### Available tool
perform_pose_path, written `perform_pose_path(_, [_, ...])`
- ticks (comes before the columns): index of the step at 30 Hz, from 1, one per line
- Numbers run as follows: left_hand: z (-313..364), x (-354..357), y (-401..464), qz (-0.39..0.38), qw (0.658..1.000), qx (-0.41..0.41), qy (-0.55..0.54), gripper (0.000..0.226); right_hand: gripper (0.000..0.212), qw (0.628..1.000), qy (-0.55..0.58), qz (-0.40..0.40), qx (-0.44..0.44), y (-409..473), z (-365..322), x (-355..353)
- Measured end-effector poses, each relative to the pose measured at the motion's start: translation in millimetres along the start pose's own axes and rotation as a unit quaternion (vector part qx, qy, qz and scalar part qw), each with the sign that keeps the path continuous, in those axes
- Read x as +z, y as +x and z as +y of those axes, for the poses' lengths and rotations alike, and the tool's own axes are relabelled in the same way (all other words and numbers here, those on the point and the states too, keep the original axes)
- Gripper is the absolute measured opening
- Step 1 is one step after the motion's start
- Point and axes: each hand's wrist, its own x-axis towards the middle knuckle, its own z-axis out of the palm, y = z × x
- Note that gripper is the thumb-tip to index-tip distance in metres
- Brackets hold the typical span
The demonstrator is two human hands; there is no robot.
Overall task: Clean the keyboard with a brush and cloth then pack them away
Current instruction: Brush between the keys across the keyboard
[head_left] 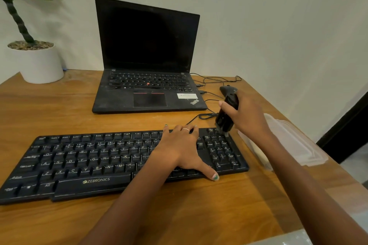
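Nearest, left hand (pixel 180 146) lies flat, fingers spread, pressing black Zebronics keyboard (pixel 99 162) on wooden table (pixel 59 105). Right hand (pixel 246 114) grips black brush (pixel 226 117), bristles touching numpad's far corner. Beyond, open black laptop (pixel 148 65).

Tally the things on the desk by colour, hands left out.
Black: 4 – keyboard, laptop, mouse, brush
White: 1 – plant pot
Clear: 1 – plastic container
Total: 6
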Motion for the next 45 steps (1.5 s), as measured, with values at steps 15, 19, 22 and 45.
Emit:
perform_pose_path(15, [-0.7,1.1,1.6,-0.001,1.000,0.000,-0.003,0.134,0.022,0.992,-0.016,-0.123,-0.016,12.5,-2.8,-10.6])
perform_pose_path(19, [-0.5,0.7,1.7,0.001,1.000,0.000,0.000,0.134,0.028,0.998,-0.026,-0.051,-0.040,10.4,-7.2,2.7])
perform_pose_path(22, [-0.8,1.5,1.0,0.001,1.000,-0.001,-0.001,0.135,0.030,0.998,0.001,0.024,-0.063,5.1,-5.3,18.2])
perform_pose_path(45, [-2.0,1.6,2.6,0.006,1.000,-0.001,-0.005,0.133,0.030,0.998,0.006,-0.022,-0.059,-3.8,-4.7,8.0])
